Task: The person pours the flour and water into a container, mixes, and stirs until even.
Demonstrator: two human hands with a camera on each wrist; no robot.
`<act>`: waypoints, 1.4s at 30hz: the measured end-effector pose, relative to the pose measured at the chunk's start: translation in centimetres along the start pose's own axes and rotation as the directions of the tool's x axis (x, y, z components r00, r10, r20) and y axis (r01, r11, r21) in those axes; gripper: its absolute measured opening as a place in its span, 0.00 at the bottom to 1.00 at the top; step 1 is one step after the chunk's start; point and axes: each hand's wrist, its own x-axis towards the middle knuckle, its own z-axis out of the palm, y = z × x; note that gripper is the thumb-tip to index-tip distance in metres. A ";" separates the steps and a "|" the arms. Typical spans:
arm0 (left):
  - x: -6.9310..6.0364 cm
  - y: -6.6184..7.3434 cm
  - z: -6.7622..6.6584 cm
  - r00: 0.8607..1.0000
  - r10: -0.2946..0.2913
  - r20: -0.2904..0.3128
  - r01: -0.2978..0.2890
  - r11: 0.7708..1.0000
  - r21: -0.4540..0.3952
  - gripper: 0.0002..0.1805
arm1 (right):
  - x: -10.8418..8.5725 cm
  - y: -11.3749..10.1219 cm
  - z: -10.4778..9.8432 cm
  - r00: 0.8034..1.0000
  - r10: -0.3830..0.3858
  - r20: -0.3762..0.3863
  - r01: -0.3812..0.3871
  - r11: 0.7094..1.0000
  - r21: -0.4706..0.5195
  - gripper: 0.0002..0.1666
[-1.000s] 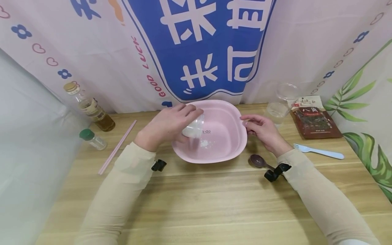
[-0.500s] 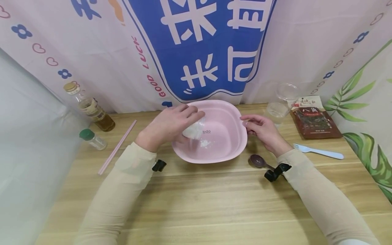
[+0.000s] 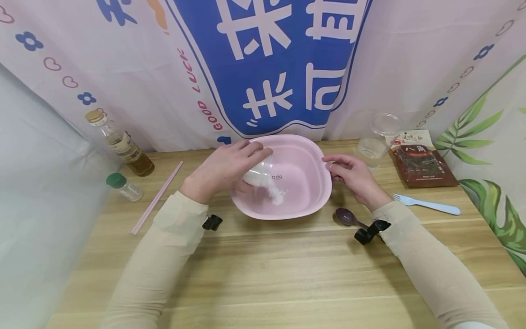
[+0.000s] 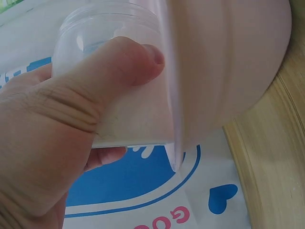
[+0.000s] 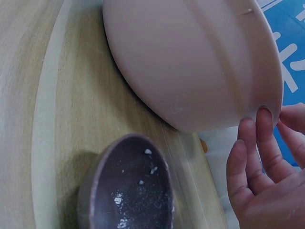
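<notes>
Wht pwdr (image 3: pixel 277 197) in smooth pink basin (image 3: pixel 304 183)

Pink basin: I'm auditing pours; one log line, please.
left hand: holds tilted jar | right hand: pinches basin rim | white powder: pouring into basin

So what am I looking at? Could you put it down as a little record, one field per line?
Left hand: the left hand grips a tilted clear container
Right hand: the right hand holds the rim of a pink basin
Being poured: white powder, into the basin
Person's left: pink chopsticks, green-capped shaker, bottle of amber liquid
Person's right: purple spoon with white grains in it, light blue fork, star anise packet, clear plastic cup
Surface: wooden table
</notes>
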 end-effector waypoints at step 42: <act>0.4 0.3 0.3 0.998 0.032 0.054 -0.036 0.997 0.066 0.54 | -0.1 0.0 -0.1 1.000 0.011 0.002 -0.011 1.000 0.009 0.18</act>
